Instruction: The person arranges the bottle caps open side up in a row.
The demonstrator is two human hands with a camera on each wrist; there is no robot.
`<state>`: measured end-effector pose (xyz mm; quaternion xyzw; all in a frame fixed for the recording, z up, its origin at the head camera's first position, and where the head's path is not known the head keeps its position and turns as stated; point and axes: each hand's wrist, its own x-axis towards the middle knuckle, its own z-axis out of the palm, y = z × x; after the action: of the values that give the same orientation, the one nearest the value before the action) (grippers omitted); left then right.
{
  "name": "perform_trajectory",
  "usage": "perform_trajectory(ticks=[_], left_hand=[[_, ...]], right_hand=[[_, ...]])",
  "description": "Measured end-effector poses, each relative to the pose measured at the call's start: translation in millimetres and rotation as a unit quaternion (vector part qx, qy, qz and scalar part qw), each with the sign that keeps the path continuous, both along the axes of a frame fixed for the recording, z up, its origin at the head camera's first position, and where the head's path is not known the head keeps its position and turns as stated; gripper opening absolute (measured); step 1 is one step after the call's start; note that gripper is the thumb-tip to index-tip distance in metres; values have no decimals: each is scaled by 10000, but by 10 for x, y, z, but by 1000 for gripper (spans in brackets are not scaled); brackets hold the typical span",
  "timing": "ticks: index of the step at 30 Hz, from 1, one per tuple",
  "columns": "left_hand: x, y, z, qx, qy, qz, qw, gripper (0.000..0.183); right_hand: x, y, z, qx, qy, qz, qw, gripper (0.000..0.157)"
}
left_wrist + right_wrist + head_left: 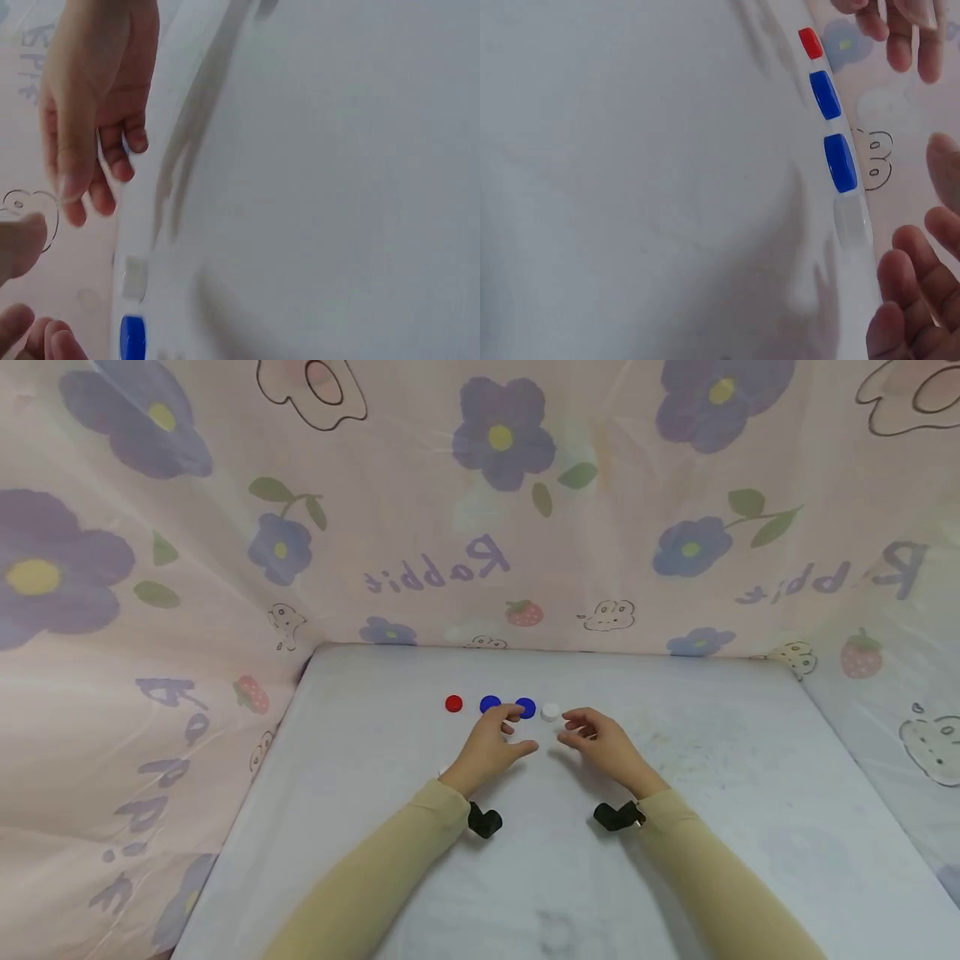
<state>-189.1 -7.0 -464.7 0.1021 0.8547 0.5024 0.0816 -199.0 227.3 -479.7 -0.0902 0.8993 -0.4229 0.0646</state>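
Note:
A row of small round bottle-cap-like discs lies on the white table: a red disc [453, 703], a blue disc [489, 702], a second blue disc [527, 708] and a white disc [551, 712] at the right end. My left hand [491, 745] hovers by the two blue discs in the head view, thumb and fingers apart, partly covering them. Just right of the white disc is my right hand [598, 742], its fingers loosely bent around nothing. The right wrist view shows the white disc [851, 223] beside the right fingers [909, 292], apart from them.
Black angled wrist mounts [486, 821] stick out inward from both sleeves. A small white thing [442, 771] is mostly hidden behind the left wrist. Flower-printed cloth [420, 510] walls the white table [375, 710] at the back and both sides.

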Motion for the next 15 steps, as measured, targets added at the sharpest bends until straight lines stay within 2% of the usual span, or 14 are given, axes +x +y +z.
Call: perform_trajectory(ticks=[3, 8, 15], left_hand=[[11, 197, -62, 319, -6, 221, 9992, 62], [12, 444, -174, 574, -55, 424, 9974, 62], [-65, 595, -345, 670, -296, 772, 9943, 63]], right_hand=[[-40, 57, -9, -108, 1, -135, 9999, 50], [-115, 81, -68, -324, 79, -282, 9990, 50], [-241, 86, -145, -634, 54, -333, 9974, 55]])
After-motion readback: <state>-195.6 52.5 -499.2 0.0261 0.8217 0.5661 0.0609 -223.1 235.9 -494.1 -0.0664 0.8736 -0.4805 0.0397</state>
